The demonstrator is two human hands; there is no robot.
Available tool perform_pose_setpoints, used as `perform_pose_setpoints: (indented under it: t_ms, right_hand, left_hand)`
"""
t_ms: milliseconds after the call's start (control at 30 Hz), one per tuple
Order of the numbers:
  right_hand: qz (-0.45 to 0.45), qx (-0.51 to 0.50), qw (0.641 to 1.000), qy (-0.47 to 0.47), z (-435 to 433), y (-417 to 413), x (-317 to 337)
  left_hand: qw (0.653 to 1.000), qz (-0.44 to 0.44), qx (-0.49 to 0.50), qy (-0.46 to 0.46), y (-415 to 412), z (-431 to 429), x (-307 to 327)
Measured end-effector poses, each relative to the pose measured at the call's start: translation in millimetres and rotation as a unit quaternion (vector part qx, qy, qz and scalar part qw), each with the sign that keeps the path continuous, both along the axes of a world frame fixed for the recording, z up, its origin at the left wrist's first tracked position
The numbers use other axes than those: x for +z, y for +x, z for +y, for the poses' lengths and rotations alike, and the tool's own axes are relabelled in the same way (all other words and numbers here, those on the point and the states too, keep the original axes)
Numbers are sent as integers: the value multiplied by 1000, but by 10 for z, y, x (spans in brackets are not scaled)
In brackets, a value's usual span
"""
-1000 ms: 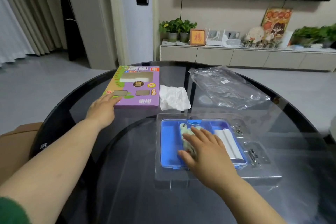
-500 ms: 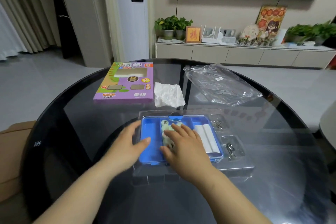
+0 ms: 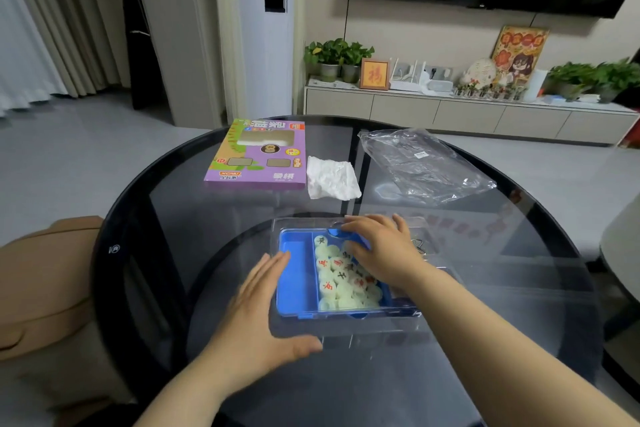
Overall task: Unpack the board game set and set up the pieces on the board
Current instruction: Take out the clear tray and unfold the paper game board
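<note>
Left hand [image 3: 263, 315] lies flat and open, fingers straight along the left edge of the clear moulded plastic shell [image 3: 367, 331]. Meanwhile the right hand [image 3: 384, 250] curls its fingers over the far rim of the blue plastic tray [image 3: 298, 282], thumb inside, and it looks like a grip. Tray sits in the shell on the dark round glass desk [image 3: 207, 218], full of round pale glossy chess discs [image 3: 332, 276] marked red and black. I'd lift it level and slow with the flimsy shell pinned down, or those slick discs slide out. Purple cardboard box [image 3: 256, 156], crumpled white paper [image 3: 330, 180] and crinkly clear bag [image 3: 422, 163] sit further back.
</note>
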State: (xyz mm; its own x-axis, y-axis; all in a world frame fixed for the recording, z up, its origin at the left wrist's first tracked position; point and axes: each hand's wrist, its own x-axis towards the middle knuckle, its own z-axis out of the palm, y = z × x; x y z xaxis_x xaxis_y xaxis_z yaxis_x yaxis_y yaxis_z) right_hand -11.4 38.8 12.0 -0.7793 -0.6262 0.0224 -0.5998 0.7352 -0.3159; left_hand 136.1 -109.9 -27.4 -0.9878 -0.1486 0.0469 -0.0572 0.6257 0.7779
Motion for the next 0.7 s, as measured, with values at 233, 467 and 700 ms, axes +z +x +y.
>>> perform_pose_setpoints:
  t_ms: [233,467,700]
  right_hand:
    - [49,2,999,-21,-91,7,12]
    - [106,-28,994,19,-262,-107,-70]
    - [85,-45,993,-69,-186,-181,-75]
  left_hand:
    - [996,-3,57,-66,-33,23,-43]
    - [995,-32,61,-78,-40,60,7]
    - [994,-52,70,-70,-68,56,-8]
